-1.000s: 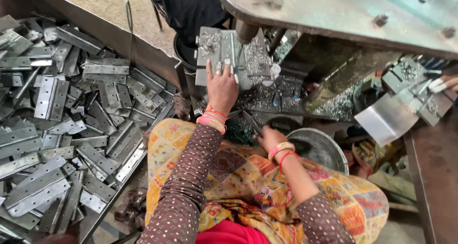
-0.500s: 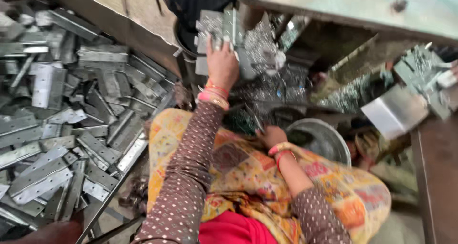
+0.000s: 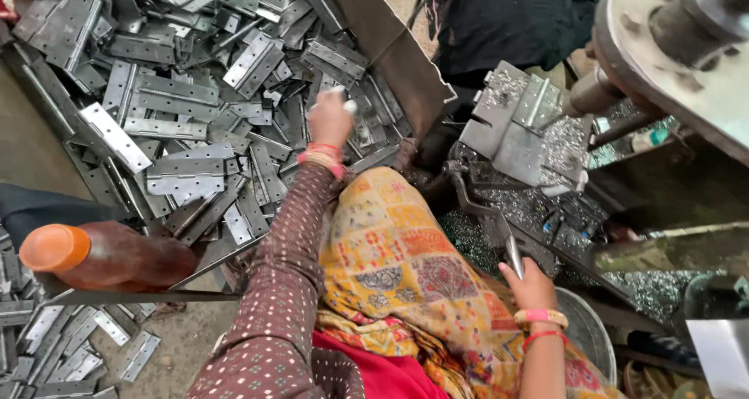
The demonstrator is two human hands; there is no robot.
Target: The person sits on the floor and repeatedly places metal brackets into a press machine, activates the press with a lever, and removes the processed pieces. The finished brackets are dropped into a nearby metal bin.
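Observation:
My left hand is stretched out to the left over a big heap of grey metal hinges. Its fingers are blurred, with something pale at their tips, and I cannot make out whether it holds a hinge. My right hand sits low by my lap, closed around a slim metal lever that runs up toward the machine. A metal jig with hinge plates on it, dusted with shavings, stands between the heap and the machine.
A slanted steel sheet walls the heap off from the machine. A brown bottle with an orange cap lies at the left. Metal shavings cover the machine bed. A round metal bowl sits by my right wrist. Someone in dark clothing is behind the jig.
My left hand has left the jig and swung left over the hinge heap. The view has turned left with it. My right hand stays on the lever.

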